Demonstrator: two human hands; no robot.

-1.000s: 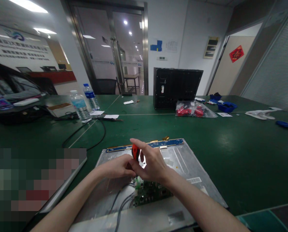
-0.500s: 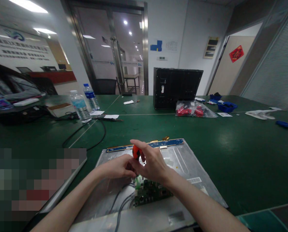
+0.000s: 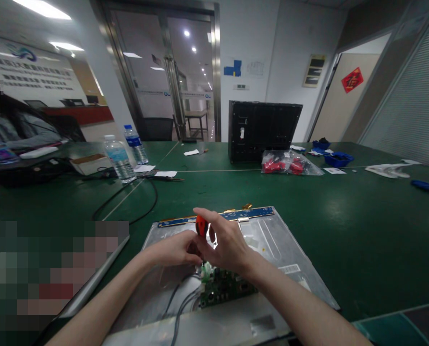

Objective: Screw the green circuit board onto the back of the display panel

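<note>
A screwdriver with an orange and black handle (image 3: 201, 225) stands upright over a green circuit board (image 3: 223, 286) on the back of a grey metal display panel (image 3: 272, 240). My right hand (image 3: 224, 245) is wrapped round the handle from the right, forefinger over its top. Beside it, my left hand (image 3: 174, 249) is curled against the lower part of the screwdriver, its fingertips hidden behind the right hand. Grey cables (image 3: 180, 300) run from the board toward me. A blue strip board (image 3: 236, 215) lies along the panel's far edge.
On the green table (image 3: 361, 226) stand two water bottles (image 3: 119, 157), a black cable (image 3: 128, 199), a black case (image 3: 261, 129), a plastic bag with red parts (image 3: 288, 164) and blue items (image 3: 335, 156). Another person (image 3: 16, 125) sits at the far left.
The right hand's fingers have shifted slightly on the screwdriver handle. Both hands stay in the same place over the board.
</note>
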